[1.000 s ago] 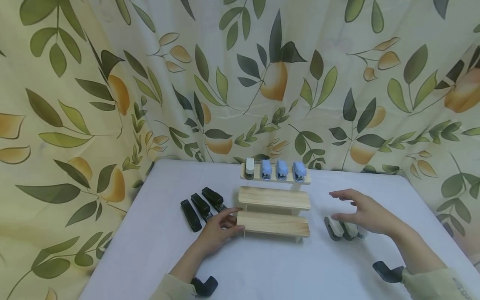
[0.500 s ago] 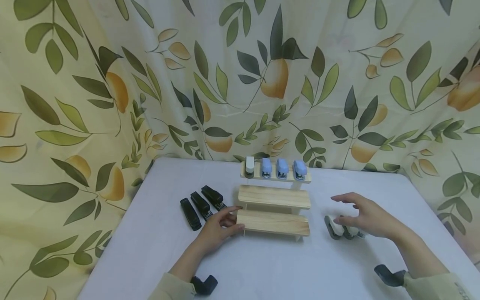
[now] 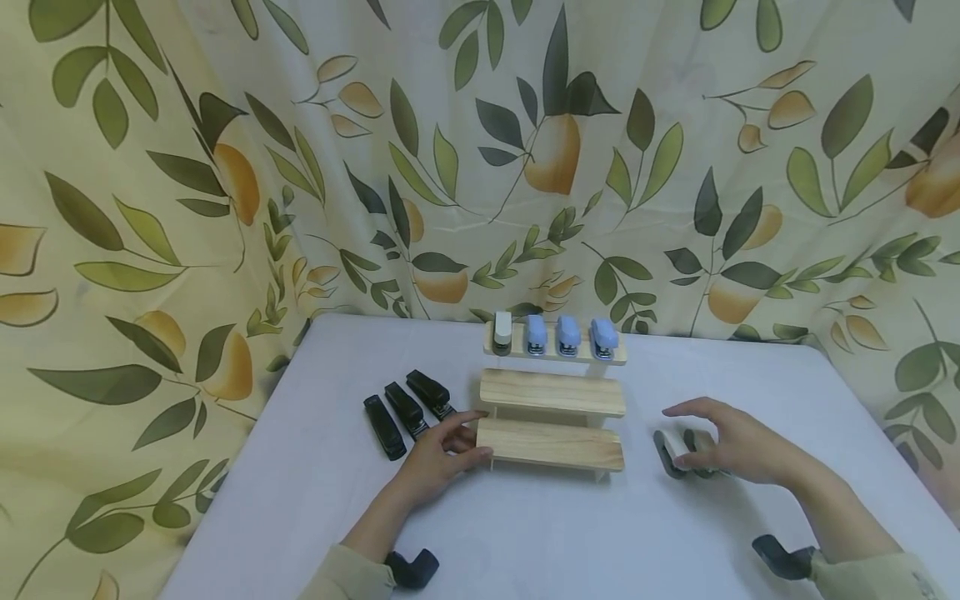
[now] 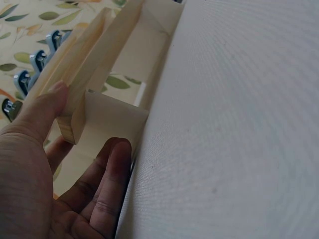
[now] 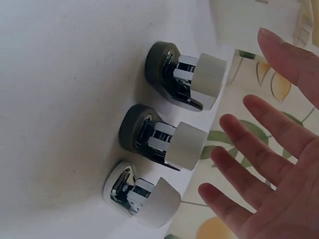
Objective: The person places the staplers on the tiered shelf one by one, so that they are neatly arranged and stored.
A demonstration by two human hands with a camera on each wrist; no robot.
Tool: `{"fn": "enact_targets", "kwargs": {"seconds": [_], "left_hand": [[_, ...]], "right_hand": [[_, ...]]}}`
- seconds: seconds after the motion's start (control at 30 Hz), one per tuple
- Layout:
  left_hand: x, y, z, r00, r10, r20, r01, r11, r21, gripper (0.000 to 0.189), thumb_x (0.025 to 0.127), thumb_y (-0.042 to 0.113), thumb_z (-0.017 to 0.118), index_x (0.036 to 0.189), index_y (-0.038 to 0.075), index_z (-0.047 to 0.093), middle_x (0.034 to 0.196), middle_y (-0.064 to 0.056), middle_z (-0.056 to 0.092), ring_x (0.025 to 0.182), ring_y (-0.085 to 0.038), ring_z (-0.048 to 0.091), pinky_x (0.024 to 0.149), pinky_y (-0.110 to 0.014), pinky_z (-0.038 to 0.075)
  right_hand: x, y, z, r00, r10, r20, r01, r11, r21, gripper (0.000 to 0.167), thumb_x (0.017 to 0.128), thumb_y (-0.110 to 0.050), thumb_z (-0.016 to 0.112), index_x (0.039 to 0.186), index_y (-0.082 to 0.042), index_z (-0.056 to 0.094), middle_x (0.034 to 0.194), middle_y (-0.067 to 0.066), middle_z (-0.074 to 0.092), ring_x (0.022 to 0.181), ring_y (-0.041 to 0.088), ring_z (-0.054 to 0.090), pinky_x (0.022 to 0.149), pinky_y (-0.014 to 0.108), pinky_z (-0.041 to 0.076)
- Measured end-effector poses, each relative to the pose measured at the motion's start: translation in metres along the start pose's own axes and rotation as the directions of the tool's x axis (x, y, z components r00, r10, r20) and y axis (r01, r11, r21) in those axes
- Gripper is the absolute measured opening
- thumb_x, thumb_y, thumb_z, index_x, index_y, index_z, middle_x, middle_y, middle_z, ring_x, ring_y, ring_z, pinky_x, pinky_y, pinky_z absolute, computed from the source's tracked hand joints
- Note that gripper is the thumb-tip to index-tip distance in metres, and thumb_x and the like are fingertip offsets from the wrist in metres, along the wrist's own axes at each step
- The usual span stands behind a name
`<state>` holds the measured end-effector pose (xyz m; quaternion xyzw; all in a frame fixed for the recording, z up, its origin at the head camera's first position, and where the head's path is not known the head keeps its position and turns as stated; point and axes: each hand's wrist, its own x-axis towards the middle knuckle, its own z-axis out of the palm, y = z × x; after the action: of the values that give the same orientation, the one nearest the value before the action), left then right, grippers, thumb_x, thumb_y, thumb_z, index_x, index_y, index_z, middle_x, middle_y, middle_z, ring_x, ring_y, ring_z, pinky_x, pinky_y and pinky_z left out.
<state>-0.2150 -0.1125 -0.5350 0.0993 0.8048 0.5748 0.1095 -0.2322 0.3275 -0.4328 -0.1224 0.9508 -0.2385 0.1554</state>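
Note:
A three-step wooden display rack [image 3: 551, 446] stands on the table, and my left hand [image 3: 437, 462] grips the left end of its lowest step. In the left wrist view my thumb lies on the wood, with fingers around the end by the white side support [image 4: 112, 117]. My right hand [image 3: 738, 442] hovers with spread fingers over three small staplers with white tops, including a dark-based stapler [image 5: 187, 144] in the middle. It appears apart from them in the right wrist view. On the rack's top step sit a white stapler [image 3: 502, 333] and three blue ones, including a blue stapler [image 3: 567, 335].
Left of the rack lie three black staplers, the outermost black stapler [image 3: 385, 427] farthest from it. Several staplers stand along the rack's top, near the patterned curtain [image 3: 465, 167] behind the table. White cloth covers the table [image 3: 540, 542].
My right hand has come slightly lower over the white-topped staplers and hides more of them. The left hand keeps its grip on the rack.

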Motion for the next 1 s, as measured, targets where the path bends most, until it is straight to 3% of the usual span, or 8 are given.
{"fn": "enact_targets", "kwargs": {"seconds": [0.27,1.0], "left_hand": [[-0.003,0.004,-0.001,1.0,-0.01,-0.004,0.01,1.0,-0.009,0.055,0.091,0.043,0.08,0.141,0.041,0.058,0.116,-0.001,0.07,0.098,-0.013,0.07,0.084,-0.034,0.053],[-0.003,0.003,-0.001,1.0,-0.007,-0.004,0.007,1.0,-0.014,0.054,0.09,0.042,0.08,0.14,0.042,0.058,0.115,-0.002,0.07,0.097,-0.013,0.069,0.082,-0.032,0.054]], "right_hand": [[-0.001,0.003,0.002,0.999,0.04,0.028,-0.04,0.999,-0.011,0.083,0.073,-0.038,0.093,0.142,-0.007,0.058,0.149,0.032,0.049,0.135,0.059,0.044,0.101,0.075,0.041],[0.002,0.014,0.014,0.999,0.033,0.012,-0.032,0.999,-0.035,0.075,0.076,-0.034,0.09,0.139,-0.005,0.061,0.144,0.029,0.056,0.134,0.058,0.046,0.103,0.074,0.04]]}}
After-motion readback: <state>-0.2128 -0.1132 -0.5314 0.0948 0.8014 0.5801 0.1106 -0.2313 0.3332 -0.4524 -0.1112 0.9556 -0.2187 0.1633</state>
